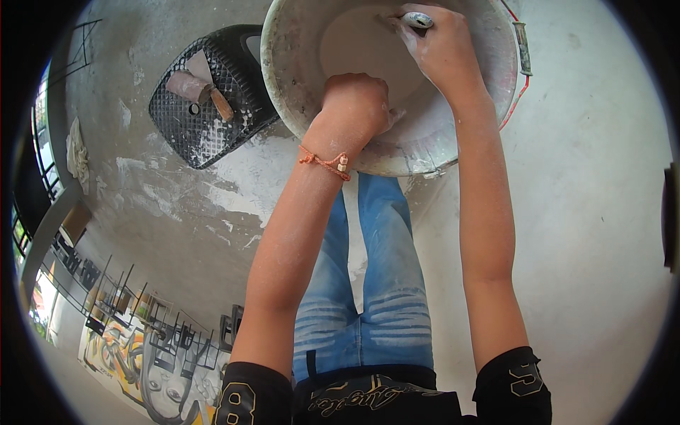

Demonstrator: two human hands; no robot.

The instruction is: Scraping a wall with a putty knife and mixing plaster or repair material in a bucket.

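Observation:
A large plaster-smeared bucket [283,92] stands in front of me, with a pale grey-white wet mix [354,46] in its bottom. My right hand [446,46] is closed round a tool's whitish, smeared handle [418,20] over the far right of the bucket. The tool's working end is hidden, so I cannot tell its kind. My left hand [358,103] is curled into a fist inside the near part of the bucket, wrist bent. Its fingers point away from view, and whatever they hold is hidden. White residue marks both hands.
Left of the bucket is a black plastic stool [241,85]. On it lie a triangular-bladed scraper with a wooden handle [222,105] and a pinkish cylindrical piece [185,86]. The bucket's red wire handle with a grip [523,49] hangs at its right. White splashes mark the concrete floor [227,202].

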